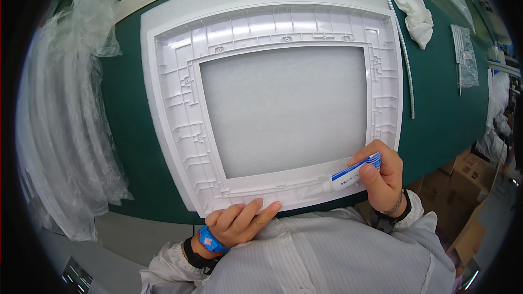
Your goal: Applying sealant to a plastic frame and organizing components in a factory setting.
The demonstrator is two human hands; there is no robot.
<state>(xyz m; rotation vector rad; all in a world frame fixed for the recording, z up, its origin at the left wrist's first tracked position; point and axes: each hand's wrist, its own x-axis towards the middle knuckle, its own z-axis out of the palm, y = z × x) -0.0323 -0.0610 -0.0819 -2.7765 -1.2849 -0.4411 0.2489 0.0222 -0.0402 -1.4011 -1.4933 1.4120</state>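
Observation:
A large white plastic frame with ribs on its back lies on a white foam sheet on the green table. My right hand grips a small white and blue tube, whose nozzle points left onto the frame's near rail. My left hand rests on the frame's near edge with fingers curled, pressing it down. A blue wrist strap sits on my left wrist, a dark band on my right.
Clear plastic bags are heaped at the table's left. A white cloth and a thin white strip lie at the right, beside a small clear bag. Cardboard boxes stand on the floor at lower right.

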